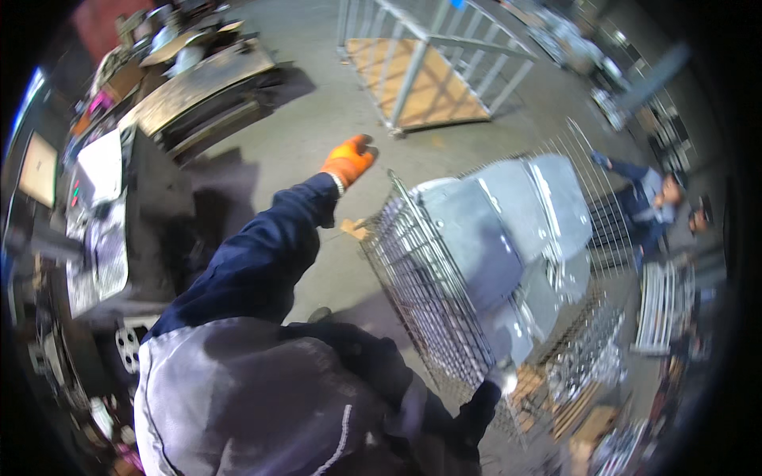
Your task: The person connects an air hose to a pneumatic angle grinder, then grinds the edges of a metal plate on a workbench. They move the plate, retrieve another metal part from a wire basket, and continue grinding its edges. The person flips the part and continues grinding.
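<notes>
My left hand (349,161), in an orange work glove, reaches forward over the floor, its fingers loosely bent and apart with nothing between them. To its right stands a wire mesh basket (429,297) heaped with curved grey metal plates (468,234). At the basket's near corner is my right hand (502,379), pale with glare and blurred. Whether its fingers grip the rim there, I cannot make out. My sleeves are dark blue, and a grey apron (238,389) fills the lower part of the view.
Ahead is a metal-railed cart (425,79) with a wooden floor. A dark machine cabinet (151,214) and a cluttered workbench (198,83) stand left. Another person (655,198) is beyond the basket, near a mesh panel (607,230). Metal parts (587,349) lie at the near right.
</notes>
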`<state>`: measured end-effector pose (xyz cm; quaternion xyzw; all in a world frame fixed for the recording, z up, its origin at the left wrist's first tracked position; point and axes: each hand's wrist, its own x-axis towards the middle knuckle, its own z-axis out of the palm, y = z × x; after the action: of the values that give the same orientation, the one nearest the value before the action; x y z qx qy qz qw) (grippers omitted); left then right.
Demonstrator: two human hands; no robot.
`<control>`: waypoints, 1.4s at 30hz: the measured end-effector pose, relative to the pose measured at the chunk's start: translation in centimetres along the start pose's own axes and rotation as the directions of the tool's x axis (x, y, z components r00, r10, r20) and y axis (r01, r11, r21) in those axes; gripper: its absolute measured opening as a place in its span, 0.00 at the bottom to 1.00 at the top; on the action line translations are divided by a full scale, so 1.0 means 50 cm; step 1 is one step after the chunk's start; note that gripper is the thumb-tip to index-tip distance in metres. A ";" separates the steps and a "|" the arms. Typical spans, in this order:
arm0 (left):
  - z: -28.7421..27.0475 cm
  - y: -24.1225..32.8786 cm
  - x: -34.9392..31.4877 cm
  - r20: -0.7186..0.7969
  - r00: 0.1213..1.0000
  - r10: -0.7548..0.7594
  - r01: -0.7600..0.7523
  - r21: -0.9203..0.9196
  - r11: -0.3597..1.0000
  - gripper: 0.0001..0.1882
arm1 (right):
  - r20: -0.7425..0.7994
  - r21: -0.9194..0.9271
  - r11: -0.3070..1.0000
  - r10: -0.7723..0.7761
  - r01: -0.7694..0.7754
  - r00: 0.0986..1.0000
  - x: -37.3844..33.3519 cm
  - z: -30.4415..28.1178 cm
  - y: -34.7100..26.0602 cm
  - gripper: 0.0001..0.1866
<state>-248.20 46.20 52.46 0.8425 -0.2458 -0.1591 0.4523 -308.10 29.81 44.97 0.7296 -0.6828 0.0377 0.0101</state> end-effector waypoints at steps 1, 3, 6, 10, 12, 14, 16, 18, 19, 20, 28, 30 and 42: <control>0.004 -0.016 0.014 -0.019 1.000 -0.006 0.006 0.016 1.000 0.28 | 0.014 -0.008 1.000 -0.030 0.030 0.999 0.004 0.000 -0.002 0.25; -0.002 -0.029 0.064 -0.080 0.995 0.065 -0.068 -0.036 0.997 0.27 | 0.044 -0.037 0.998 -0.044 0.045 0.998 0.008 -0.001 -0.004 0.25; -0.073 -0.023 0.144 -0.205 0.967 -0.155 0.199 0.217 0.956 0.32 | -0.100 -0.054 0.992 -0.119 0.114 0.988 0.007 0.001 0.002 0.25; -0.271 -0.058 0.109 -0.092 0.918 -0.386 0.344 0.669 0.659 0.29 | -0.232 -0.011 0.987 -0.156 0.158 0.960 -0.013 0.011 0.028 0.24; -0.326 -0.066 0.080 -0.163 0.881 -0.443 0.377 0.809 0.451 0.22 | -0.261 0.046 0.975 -0.200 0.219 0.944 -0.015 0.015 0.043 0.24; -0.381 -0.060 0.033 -0.207 0.941 -0.269 0.330 0.745 0.580 0.20 | -0.229 0.047 0.975 -0.203 0.219 0.952 -0.011 0.016 0.054 0.24; -0.398 -0.039 0.033 -0.353 0.927 -0.126 0.357 0.726 0.588 0.19 | -0.204 -0.021 0.977 -0.214 0.214 0.955 -0.007 0.016 0.060 0.24; -0.417 -0.011 0.057 -0.209 0.976 -0.063 0.215 0.873 0.438 0.22 | -0.189 0.012 0.976 -0.209 0.215 0.959 -0.010 0.012 0.064 0.24; -0.421 0.000 0.078 -0.264 0.961 -0.087 0.272 0.824 0.497 0.23 | -0.113 -0.007 0.982 -0.186 0.187 0.976 -0.013 0.007 0.064 0.24; -0.413 0.015 0.111 -0.356 0.927 -0.116 0.350 0.718 0.601 0.23 | -0.035 -0.041 0.987 -0.158 0.157 0.987 -0.014 0.003 0.065 0.23; -0.025 0.030 0.024 0.631 0.647 0.428 -0.536 -0.022 0.844 0.24 | -0.009 0.021 0.998 -0.065 0.065 0.998 -0.010 -0.036 0.044 0.17; 0.048 0.040 -0.099 0.732 0.614 0.294 -0.626 0.225 0.747 0.28 | -0.279 0.018 0.999 0.035 -0.031 0.960 -0.039 -0.035 0.046 0.17; 0.179 0.176 -0.118 0.618 0.678 0.397 -0.718 0.674 0.176 0.16 | 0.434 -0.264 0.720 0.683 -0.642 0.587 0.193 0.056 0.216 0.12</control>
<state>-259.84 39.23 55.31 0.7545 -0.6496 0.0482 -0.0801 -318.12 19.30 42.43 0.4047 -0.8833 -0.1795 -0.1542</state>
